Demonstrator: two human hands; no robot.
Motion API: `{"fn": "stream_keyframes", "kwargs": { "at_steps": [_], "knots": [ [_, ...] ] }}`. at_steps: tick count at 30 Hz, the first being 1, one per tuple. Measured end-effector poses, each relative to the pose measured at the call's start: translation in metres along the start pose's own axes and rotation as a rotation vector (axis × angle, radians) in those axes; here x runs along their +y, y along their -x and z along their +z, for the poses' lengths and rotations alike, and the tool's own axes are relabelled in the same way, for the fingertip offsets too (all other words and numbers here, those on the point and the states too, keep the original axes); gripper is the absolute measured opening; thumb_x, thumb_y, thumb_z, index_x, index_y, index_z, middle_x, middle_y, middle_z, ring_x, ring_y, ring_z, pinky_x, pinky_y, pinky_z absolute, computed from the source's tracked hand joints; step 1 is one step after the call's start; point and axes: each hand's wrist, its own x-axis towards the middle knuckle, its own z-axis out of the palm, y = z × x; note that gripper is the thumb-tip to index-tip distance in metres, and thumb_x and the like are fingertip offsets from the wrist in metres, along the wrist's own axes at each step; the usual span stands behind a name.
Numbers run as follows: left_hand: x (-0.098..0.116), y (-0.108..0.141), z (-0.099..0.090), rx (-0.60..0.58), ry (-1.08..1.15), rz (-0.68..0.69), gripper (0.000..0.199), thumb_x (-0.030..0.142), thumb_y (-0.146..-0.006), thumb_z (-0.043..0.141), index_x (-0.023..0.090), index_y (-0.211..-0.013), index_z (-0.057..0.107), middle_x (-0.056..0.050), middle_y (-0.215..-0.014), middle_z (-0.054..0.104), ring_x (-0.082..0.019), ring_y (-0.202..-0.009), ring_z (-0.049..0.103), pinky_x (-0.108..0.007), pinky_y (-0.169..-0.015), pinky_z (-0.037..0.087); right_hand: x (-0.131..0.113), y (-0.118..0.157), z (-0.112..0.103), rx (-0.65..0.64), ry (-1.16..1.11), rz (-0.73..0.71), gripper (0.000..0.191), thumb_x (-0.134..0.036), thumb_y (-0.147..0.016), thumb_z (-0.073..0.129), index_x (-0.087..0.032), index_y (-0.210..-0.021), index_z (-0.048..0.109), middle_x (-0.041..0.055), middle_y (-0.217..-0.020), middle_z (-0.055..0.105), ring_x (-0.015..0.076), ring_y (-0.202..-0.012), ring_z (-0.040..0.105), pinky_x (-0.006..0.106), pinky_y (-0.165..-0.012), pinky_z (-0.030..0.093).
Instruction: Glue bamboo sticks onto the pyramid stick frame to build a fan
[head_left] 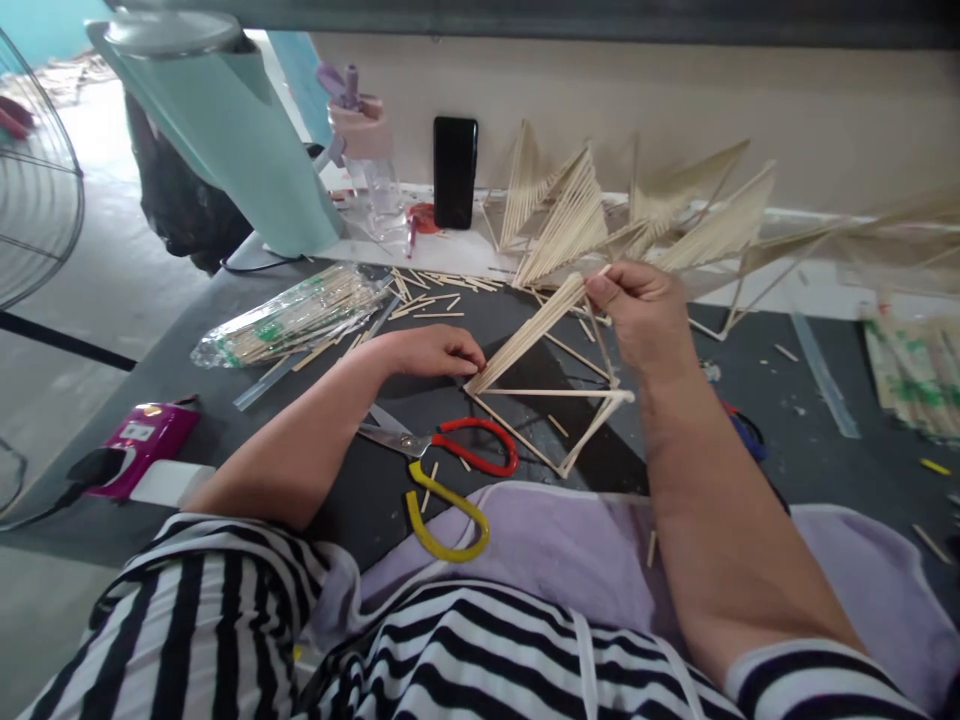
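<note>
A frame of thin wooden sticks stands on the dark tabletop, with a slanted band of sticks laid side by side along one edge. My right hand pinches a stick end at the top corner of this frame. Down at the left corner, the closed fingers of my left hand press at the lower end of the band; their tips are partly hidden. Scissors with one red and one yellow handle lie opened just in front of the frame.
Several finished-looking stick models line the wall behind. A black phone, a clear bottle and a tall mint jug stand at the back left. Bagged sticks lie left, more packets right. A pink power box sits near the left edge.
</note>
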Motion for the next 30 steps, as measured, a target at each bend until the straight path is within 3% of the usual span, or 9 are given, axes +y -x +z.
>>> {"fn": "stream_keyframes", "kwargs": {
  "at_steps": [7, 14, 30],
  "knots": [
    [0.001, 0.000, 0.001, -0.034, 0.009, 0.022, 0.023, 0.026, -0.084, 0.055, 0.014, -0.098, 0.069, -0.005, -0.100, 0.066, -0.017, -0.095, 0.060, -0.024, -0.085, 0.043, 0.002, -0.001, -0.001, -0.008, -0.015, -0.027, 0.032, -0.049, -0.078, 0.071, -0.021, -0.063, 0.064, -0.0015, -0.057, 0.050, 0.0121, -0.054, 0.043, 0.030, -0.054, 0.034],
    [0.003, -0.006, 0.007, -0.070, -0.030, 0.028, 0.023, 0.037, -0.078, 0.065, 0.014, -0.083, 0.068, -0.003, -0.084, 0.058, -0.015, -0.078, 0.055, -0.024, -0.073, 0.041, 0.002, -0.001, -0.001, -0.012, -0.017, -0.009, 0.032, -0.047, -0.079, 0.070, -0.022, -0.062, 0.061, -0.0028, -0.054, 0.045, 0.0112, -0.053, 0.039, 0.029, -0.053, 0.031],
    [0.005, -0.004, 0.005, -0.080, -0.052, 0.007, 0.031, 0.045, -0.084, 0.058, 0.015, -0.081, 0.064, -0.003, -0.087, 0.058, -0.016, -0.083, 0.055, -0.023, -0.075, 0.041, -0.015, -0.004, 0.000, -0.114, -0.083, 0.021, 0.045, -0.058, -0.077, 0.067, -0.019, -0.059, 0.052, -0.0038, -0.056, 0.040, 0.0105, -0.057, 0.034, 0.027, -0.056, 0.027]
  ]
}}
